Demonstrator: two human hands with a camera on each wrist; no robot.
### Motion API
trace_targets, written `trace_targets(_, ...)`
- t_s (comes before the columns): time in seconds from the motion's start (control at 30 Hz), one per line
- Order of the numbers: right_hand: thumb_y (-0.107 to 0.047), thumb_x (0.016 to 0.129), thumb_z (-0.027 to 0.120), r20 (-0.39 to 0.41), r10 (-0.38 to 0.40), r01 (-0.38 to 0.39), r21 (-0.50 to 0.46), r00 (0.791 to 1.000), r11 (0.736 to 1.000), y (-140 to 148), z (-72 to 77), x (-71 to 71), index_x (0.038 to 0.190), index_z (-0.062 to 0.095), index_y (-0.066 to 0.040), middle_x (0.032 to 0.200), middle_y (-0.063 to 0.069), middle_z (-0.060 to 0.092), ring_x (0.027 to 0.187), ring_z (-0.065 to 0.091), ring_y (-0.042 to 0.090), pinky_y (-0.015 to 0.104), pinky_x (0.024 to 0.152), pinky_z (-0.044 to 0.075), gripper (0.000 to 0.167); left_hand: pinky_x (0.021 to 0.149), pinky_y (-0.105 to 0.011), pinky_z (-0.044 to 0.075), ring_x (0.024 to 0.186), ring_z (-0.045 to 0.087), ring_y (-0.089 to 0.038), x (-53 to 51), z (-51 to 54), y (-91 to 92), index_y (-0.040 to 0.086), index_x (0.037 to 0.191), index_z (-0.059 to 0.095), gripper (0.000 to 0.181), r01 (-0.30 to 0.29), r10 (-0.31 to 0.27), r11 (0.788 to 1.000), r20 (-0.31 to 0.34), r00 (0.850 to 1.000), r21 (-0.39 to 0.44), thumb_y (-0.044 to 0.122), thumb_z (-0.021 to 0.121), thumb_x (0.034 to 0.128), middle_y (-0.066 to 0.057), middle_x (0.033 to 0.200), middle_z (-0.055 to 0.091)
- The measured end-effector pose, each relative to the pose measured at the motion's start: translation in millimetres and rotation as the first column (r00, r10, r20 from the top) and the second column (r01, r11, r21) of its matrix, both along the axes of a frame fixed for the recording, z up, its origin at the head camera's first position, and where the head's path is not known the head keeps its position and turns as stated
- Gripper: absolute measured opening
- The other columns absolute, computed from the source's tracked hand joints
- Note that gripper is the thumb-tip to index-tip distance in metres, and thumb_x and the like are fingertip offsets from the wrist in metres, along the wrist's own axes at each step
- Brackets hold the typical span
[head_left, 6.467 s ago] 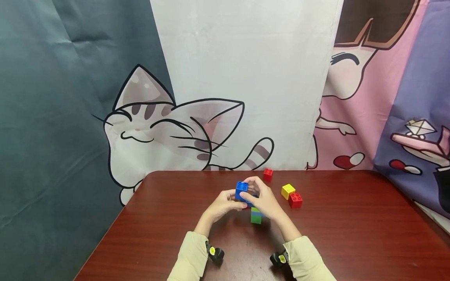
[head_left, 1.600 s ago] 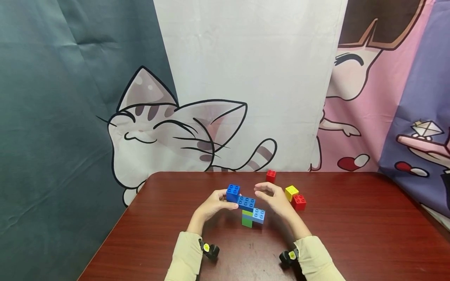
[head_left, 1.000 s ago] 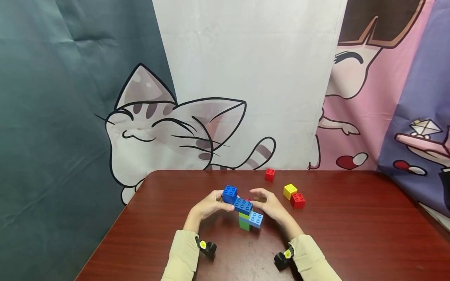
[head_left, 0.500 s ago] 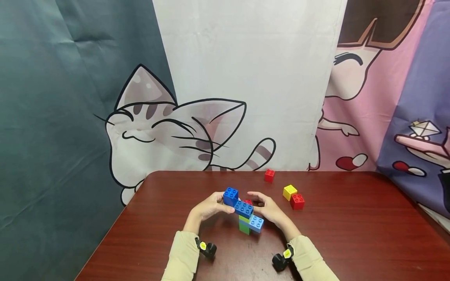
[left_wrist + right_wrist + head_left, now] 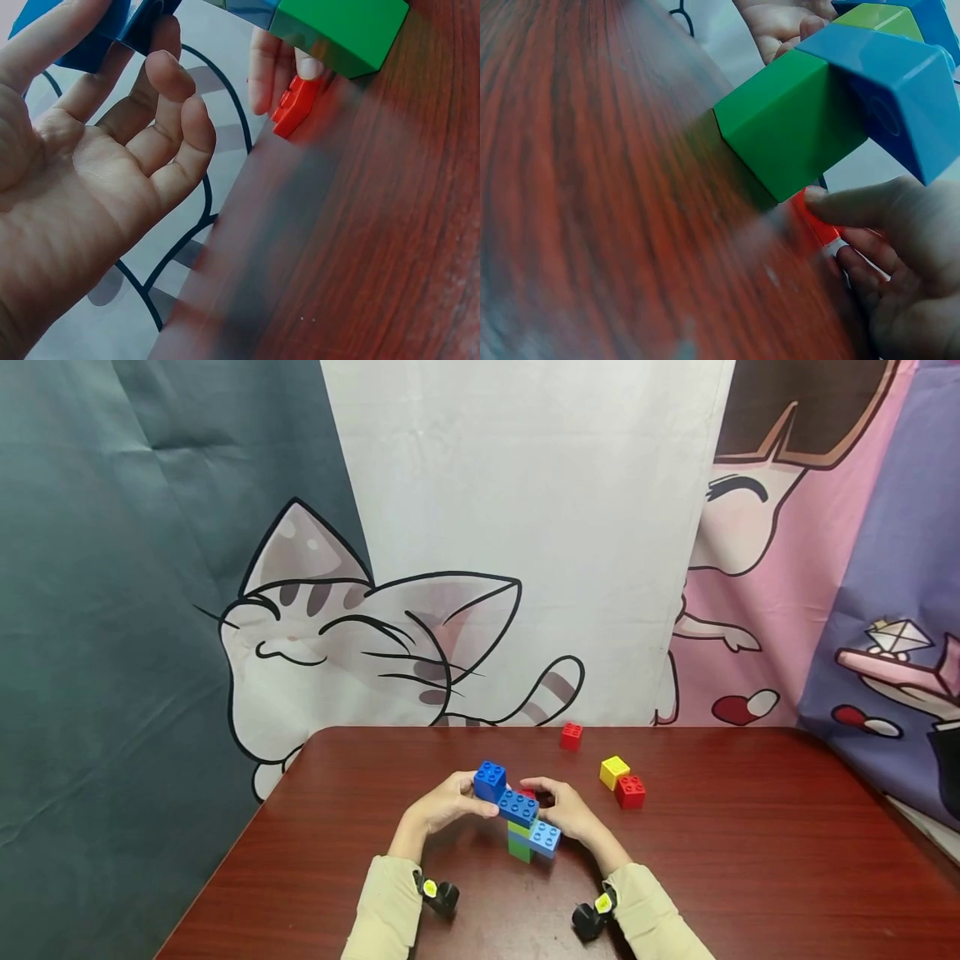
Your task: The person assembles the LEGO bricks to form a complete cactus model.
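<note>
My left hand (image 5: 450, 802) grips a dark blue brick (image 5: 491, 781) at the upper left end of a stepped stack of bricks. From that brick the stack runs down through a longer blue brick (image 5: 518, 807), a lime green brick (image 5: 881, 19), a light blue brick (image 5: 545, 837) jutting right, and a green brick (image 5: 345, 30) at the bottom. Behind the stack, my right hand (image 5: 570, 810) pinches a red brick (image 5: 816, 219) between thumb and fingers. In the head view the stack hides most of that red brick; the left wrist view shows its studs.
Farther back on the brown table (image 5: 315, 860) sits a red brick (image 5: 572, 736). To the right, a yellow brick (image 5: 614, 772) stands close to another red brick (image 5: 631, 792). A cartoon-printed cloth (image 5: 600, 527) hangs behind the table's far edge.
My right hand has let go of the blue brick on top, drawn away right, then come in behind the stack to the red brick. The stack in my left hand has shifted slightly left and nearer.
</note>
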State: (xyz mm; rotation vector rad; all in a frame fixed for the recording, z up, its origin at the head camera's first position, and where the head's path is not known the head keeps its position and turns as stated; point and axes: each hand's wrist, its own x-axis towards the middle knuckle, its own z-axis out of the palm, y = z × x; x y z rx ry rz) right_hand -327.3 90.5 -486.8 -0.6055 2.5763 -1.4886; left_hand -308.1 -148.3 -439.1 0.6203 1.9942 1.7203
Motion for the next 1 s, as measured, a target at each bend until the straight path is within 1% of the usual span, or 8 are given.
trace_targets(0.17,0.005,0.086,0.064,-0.031,0.023,-0.023,0.016,0.999,1.000,0.5,1.2,-0.3,0.126,0.061,-0.001,0.124,0.021,0.063,0.107,0.058,0.030,0.041,0.090,0.052,0.041,0.106,-0.043,0.046,0.108,0.063,-0.015,-0.6,-0.7,-1.6,-0.006,0.133,0.052,0.054,-0.013,0.013,1.000,-0.022,1.000,0.005,0.015,0.070,0.0873,-0.018,0.127,0.064)
trace_targets(0.27,0.004,0.086,0.065,-0.029,0.016,-0.015,0.017,0.999,1.000,0.8,0.3,-1.0,0.124,0.062,-0.001,0.122,0.020,0.065,0.105,0.059,0.029,0.041,0.090,0.052,0.038,0.102,-0.039,0.049,0.107,0.063,-0.014,-0.9,-1.2,-1.3,-0.006,0.134,0.051,0.055,-0.016,0.017,1.000,-0.026,1.000,0.004,0.016,0.070,0.0872,-0.018,0.127,0.064)
trace_targets(0.4,0.003,0.087,0.065,-0.019,-0.014,0.014,-0.003,1.000,1.000,0.8,-1.1,-0.3,0.122,0.064,-0.002,0.118,0.019,0.066,0.101,0.059,0.026,0.037,0.087,0.052,0.035,0.096,-0.035,0.051,0.106,0.062,-0.015,-0.2,-0.6,0.1,-0.007,0.136,0.048,0.059,-0.022,0.022,1.000,-0.016,1.000,-0.002,0.017,0.070,0.0874,-0.019,0.129,0.063)
trace_targets(0.5,0.004,0.087,0.063,-0.025,-0.028,0.027,-0.040,0.999,0.999,0.3,-2.3,-0.3,0.122,0.064,-0.001,0.118,0.020,0.066,0.099,0.060,0.025,0.033,0.085,0.051,0.035,0.093,-0.034,0.052,0.105,0.062,-0.015,0.4,0.1,0.6,-0.006,0.137,0.048,0.058,-0.044,0.044,0.999,-0.021,0.999,-0.013,0.017,0.070,0.0880,-0.020,0.129,0.063)
trace_targets(0.6,0.003,0.087,0.063,-0.025,-0.061,0.059,-0.078,0.998,0.995,-0.2,-3.9,-2.1,0.122,0.063,0.000,0.120,0.020,0.066,0.100,0.059,0.024,0.030,0.084,0.048,0.035,0.091,-0.032,0.052,0.103,0.062,-0.015,0.7,0.5,0.8,-0.004,0.137,0.048,0.058,-0.067,0.067,0.997,-0.026,0.997,-0.027,0.018,0.070,0.0884,-0.020,0.128,0.063)
trace_targets(0.7,0.004,0.088,0.062,-0.013,-0.091,0.089,-0.112,0.996,0.990,0.4,-4.3,-3.4,0.124,0.061,0.000,0.121,0.021,0.065,0.102,0.059,0.024,0.027,0.085,0.048,0.037,0.088,-0.031,0.051,0.101,0.062,-0.015,-0.3,0.3,1.1,-0.004,0.136,0.049,0.057,-0.071,0.070,0.997,-0.037,0.997,-0.032,0.018,0.070,0.0883,-0.020,0.126,0.064)
trace_targets(0.87,0.002,0.089,0.061,0.012,-0.115,0.115,-0.164,0.993,0.980,1.6,-2.5,-2.3,0.129,0.058,-0.002,0.126,0.022,0.063,0.104,0.060,0.027,0.032,0.089,0.051,0.040,0.085,-0.028,0.051,0.097,0.062,-0.013,-1.8,-1.4,0.6,-0.005,0.134,0.051,0.055,-0.082,0.080,0.996,-0.049,0.996,-0.027,0.016,0.070,0.0879,-0.022,0.125,0.064)
trace_targets(1.0,-0.007,0.089,0.065,-0.006,-0.161,0.157,-0.178,0.987,0.971,1.5,-2.1,0.1,0.127,0.061,-0.008,0.125,0.021,0.063,0.099,0.062,0.025,0.034,0.085,0.055,0.038,0.084,-0.028,0.051,0.097,0.062,-0.014,-2.5,-2.8,-0.2,-0.006,0.135,0.050,0.055,-0.097,0.096,0.995,-0.042,0.994,-0.015,0.015,0.070,0.0878,-0.024,0.127,0.063)
